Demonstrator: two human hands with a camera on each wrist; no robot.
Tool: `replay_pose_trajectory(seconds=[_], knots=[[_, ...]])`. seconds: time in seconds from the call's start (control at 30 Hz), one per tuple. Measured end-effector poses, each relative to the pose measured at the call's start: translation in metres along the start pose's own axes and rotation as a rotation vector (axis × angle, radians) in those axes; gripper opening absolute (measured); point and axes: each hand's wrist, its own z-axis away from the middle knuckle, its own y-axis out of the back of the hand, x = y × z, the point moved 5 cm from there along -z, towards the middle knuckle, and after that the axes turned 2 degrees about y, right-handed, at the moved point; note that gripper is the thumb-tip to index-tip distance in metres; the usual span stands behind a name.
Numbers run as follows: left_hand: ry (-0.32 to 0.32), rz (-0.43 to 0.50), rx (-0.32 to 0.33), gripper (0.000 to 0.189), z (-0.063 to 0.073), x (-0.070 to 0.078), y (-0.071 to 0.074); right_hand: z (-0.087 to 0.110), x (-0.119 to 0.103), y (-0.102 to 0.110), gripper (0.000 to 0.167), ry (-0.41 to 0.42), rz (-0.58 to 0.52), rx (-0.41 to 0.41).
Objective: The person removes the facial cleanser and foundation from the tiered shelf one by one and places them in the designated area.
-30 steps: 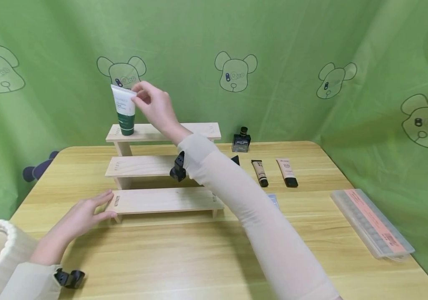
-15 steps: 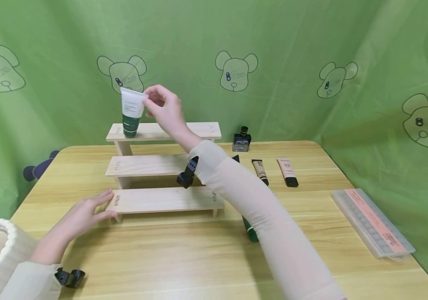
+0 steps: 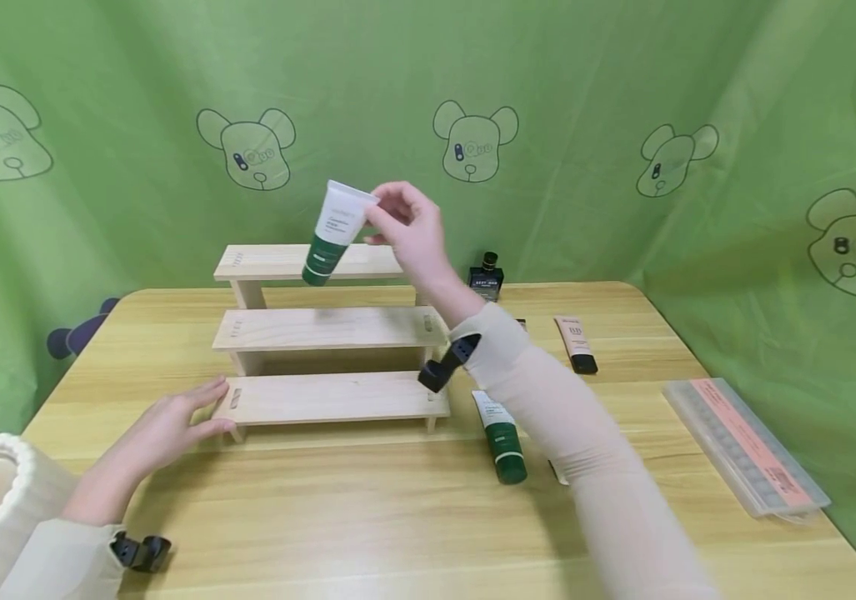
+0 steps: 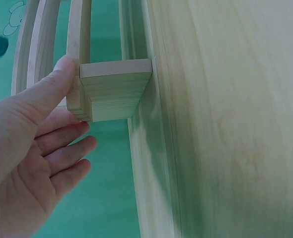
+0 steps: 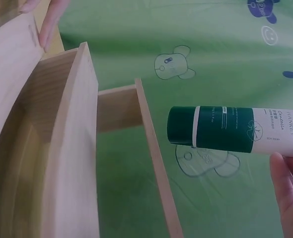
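My right hand (image 3: 412, 233) pinches a white-and-green squeeze tube (image 3: 335, 233) by its flat white end. The tube hangs tilted, green cap down to the left, in front of the top tier of a three-tier wooden shelf (image 3: 337, 398). In the right wrist view the tube (image 5: 226, 130) is apart from the boards, with fingertips (image 5: 280, 178) at its white end. My left hand (image 3: 165, 429) grips the left end of the lowest tier. In the left wrist view its thumb (image 4: 57, 82) lies against the board's edge, and the other fingers curve behind it.
A similar green-and-white tube (image 3: 501, 437) lies right of the shelf. A dark perfume bottle (image 3: 486, 279), a pink tube (image 3: 574, 343) and a clear compartment case (image 3: 746, 446) are farther right. A white basket (image 3: 15, 475) stands front left. My right sleeve hides some items.
My right hand has lifted the tube off the top tier's left end and moved it right and toward me, tilting it. The left hand stays on the shelf. The other green tube has come into view.
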Motion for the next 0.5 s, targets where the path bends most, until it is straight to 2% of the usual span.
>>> replay_pose_trajectory(seconds=[0.5], knots=[[-0.001,-0.003,-0.005,0.068,0.000,0.000,0.000,0.048,-0.001,0.103,0.014,-0.040,0.035,0.098]])
